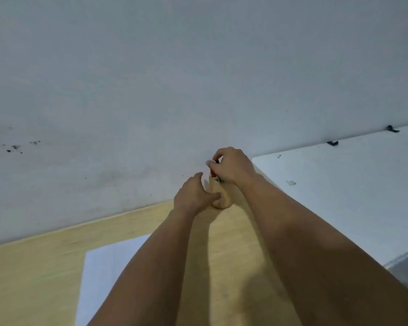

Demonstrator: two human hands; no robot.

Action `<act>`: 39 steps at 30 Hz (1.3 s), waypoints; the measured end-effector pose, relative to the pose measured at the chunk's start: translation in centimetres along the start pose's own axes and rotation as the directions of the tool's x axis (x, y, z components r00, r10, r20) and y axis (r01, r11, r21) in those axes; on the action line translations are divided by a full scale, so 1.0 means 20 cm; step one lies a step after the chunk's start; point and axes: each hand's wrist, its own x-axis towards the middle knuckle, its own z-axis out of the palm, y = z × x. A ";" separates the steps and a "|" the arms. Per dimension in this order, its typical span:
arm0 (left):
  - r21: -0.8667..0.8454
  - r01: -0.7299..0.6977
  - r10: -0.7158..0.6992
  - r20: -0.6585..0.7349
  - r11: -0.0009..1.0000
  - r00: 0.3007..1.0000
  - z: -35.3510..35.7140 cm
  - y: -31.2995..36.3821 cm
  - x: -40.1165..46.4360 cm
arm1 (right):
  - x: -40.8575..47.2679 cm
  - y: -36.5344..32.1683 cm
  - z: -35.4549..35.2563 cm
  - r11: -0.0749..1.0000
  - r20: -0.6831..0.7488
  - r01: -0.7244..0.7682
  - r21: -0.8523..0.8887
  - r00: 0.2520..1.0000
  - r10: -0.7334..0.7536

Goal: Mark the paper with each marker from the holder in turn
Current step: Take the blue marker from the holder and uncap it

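A small tan holder [220, 198] stands at the far edge of the wooden table, against the wall. My left hand [194, 196] wraps around its left side and grips it. Above the holder's mouth, my right hand [232, 165] pinches a marker with red on it [214, 173]; most of the marker is hidden by my fingers. A white sheet of paper [104, 274] lies near me on the table, partly under my left forearm. Whether other markers are in the holder is hidden.
The wooden table [33, 278] runs up to a pale wall [151, 90] with a few dark specks at left. A white surface [351, 196] adjoins the table on the right, with two small black clips along its far edge.
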 end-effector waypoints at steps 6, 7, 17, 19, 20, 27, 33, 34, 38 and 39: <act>-0.248 0.018 -0.017 0.006 0.969 1.000 0.15 -0.02 0.07 | 0.08 -0.03 0.05 0.993 0.092 -0.119 -0.027 0.988 0.121; -0.265 0.009 -0.012 -0.009 0.964 1.000 0.18 -0.03 0.08 | 0.09 -0.03 0.05 0.991 0.091 -0.131 -0.018 0.987 0.132; -0.267 -0.010 -0.010 -0.073 0.964 0.997 0.18 -0.03 0.04 | 0.08 -0.07 -0.07 0.994 -0.135 -0.073 0.081 0.987 0.083; -0.267 -0.011 -0.005 -0.058 0.964 0.998 0.17 -0.02 0.03 | 0.10 -0.10 -0.16 0.988 -0.218 -0.050 0.148 0.973 0.082; -0.265 -0.015 0.002 -0.049 0.964 0.999 0.16 -0.01 0.02 | 0.10 -0.11 -0.20 0.982 -0.258 -0.038 0.185 0.962 0.086; -0.140 -0.011 0.006 -0.037 0.990 0.999 -0.03 -0.02 -0.08 | 0.03 -0.21 -0.36 0.862 -0.344 0.087 0.499 0.933 0.104; -0.095 0.037 -0.053 -0.174 0.995 0.983 -0.31 -0.13 -0.30 | -0.26 -0.32 -0.16 0.679 0.035 -0.082 0.730 0.996 0.083; -0.095 0.047 -0.065 -0.193 0.994 0.979 -0.36 -0.15 -0.35 | -0.32 -0.34 -0.11 0.688 0.111 -0.137 0.712 0.990 0.082; -0.114 0.077 -0.105 -0.264 0.991 0.959 -0.52 -0.28 -0.54 | -0.55 -0.46 0.10 0.715 0.396 -0.289 0.637 0.918 0.018; -0.137 0.082 -0.118 -0.276 0.987 0.954 -0.56 -0.31 -0.58 | -0.61 -0.49 0.13 0.746 0.425 -0.270 0.608 0.905 -0.019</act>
